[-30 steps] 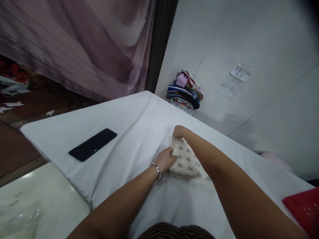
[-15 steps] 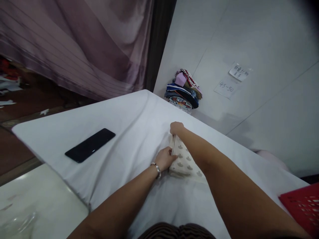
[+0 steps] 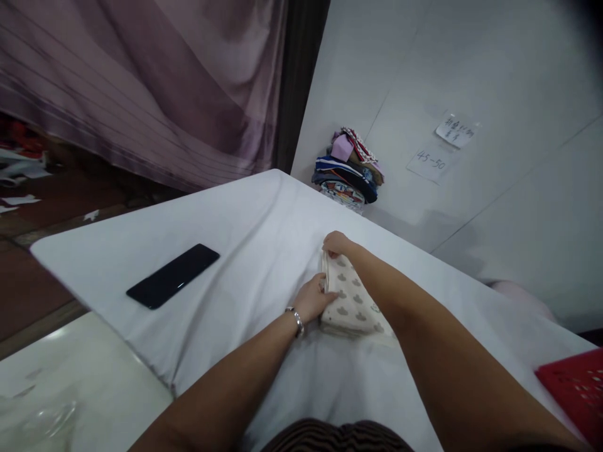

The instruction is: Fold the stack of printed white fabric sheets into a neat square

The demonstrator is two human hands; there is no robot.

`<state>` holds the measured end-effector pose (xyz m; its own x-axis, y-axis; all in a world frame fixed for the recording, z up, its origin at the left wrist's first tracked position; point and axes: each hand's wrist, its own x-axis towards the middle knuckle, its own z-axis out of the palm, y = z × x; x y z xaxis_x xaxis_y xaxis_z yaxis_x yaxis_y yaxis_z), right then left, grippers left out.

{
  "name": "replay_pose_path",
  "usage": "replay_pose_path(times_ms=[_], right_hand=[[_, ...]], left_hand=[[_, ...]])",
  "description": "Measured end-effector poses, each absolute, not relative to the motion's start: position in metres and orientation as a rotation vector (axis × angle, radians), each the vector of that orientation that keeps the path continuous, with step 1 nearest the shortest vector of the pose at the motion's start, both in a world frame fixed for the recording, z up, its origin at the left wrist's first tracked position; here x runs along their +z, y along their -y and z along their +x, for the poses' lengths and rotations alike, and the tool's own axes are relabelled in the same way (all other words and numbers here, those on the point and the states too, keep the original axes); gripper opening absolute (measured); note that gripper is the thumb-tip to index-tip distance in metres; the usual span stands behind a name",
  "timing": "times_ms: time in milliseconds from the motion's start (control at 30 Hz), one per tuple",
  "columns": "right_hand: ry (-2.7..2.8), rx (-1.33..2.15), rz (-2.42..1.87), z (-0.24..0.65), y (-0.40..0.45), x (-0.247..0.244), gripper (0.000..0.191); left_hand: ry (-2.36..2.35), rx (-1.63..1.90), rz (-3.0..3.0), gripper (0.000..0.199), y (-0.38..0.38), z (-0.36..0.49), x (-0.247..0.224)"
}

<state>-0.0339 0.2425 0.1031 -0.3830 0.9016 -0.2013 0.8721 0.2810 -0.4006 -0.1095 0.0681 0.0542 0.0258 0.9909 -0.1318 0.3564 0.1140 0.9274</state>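
A cream cloth [image 3: 351,301] with grey printed shapes lies folded in layers on the white-covered table [image 3: 245,226]. My left hand [image 3: 315,297], with a silvery band at the wrist, pinches the cloth's left edge, its thumb on top of the print. At the far corner of the cloth, my right hand [image 3: 335,243] is closed on the edge, fingers curled down. Part of the cloth's right side is hidden under my right forearm.
A black phone [image 3: 173,276] lies on the table at the left. Folded clothes [image 3: 347,169] are stacked by the wall, which bears paper notes [image 3: 428,162]. A red basket [image 3: 577,383] stands at the right edge. Clear plastic [image 3: 49,420] lies lower left.
The fingers of my right hand have shifted slightly at the cloth's far corner, and a bit more of the printed face shows. My left hand keeps its hold. The view has shifted slightly.
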Motion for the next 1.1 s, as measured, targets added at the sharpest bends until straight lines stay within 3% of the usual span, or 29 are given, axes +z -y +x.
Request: replay_pose_path(times_ms=[200, 300, 433, 533, 633, 867, 1100], right_hand=[[2.227, 0.716, -1.709, 0.019, -0.202, 0.103, 0.02], [2.125, 0.502, -1.597, 0.075, -0.169, 0.094, 0.02], [1.884, 0.306, -1.779, 0.172, -0.127, 0.078, 0.038], [1.522, 0.692, -2.055, 0.219, -0.098, 0.072, 0.057], [1.317, 1.061, -2.023, 0.227, -0.079, 0.072, 0.072], [1.563, 1.084, -1.917, 0.226, -0.11, 0.09, 0.076], [1.987, 0.402, -1.991, 0.264, -0.208, 0.128, 0.072]], left_hand=[[-1.541, 0.901, 1.384, 0.061, -0.071, -0.11, 0.051], [-1.579, 0.905, 1.373, 0.064, -0.074, -0.111, 0.046], [-1.683, 0.887, 1.404, 0.065, -0.076, -0.112, 0.043], [-1.741, 0.879, 1.433, 0.06, -0.078, -0.109, 0.046], [-1.741, 0.814, 1.4, 0.056, -0.081, -0.108, 0.05], [-1.688, 0.756, 1.116, 0.057, -0.071, -0.093, 0.067], [-1.103, 0.611, 0.825, 0.065, -0.002, 0.038, 0.061]])
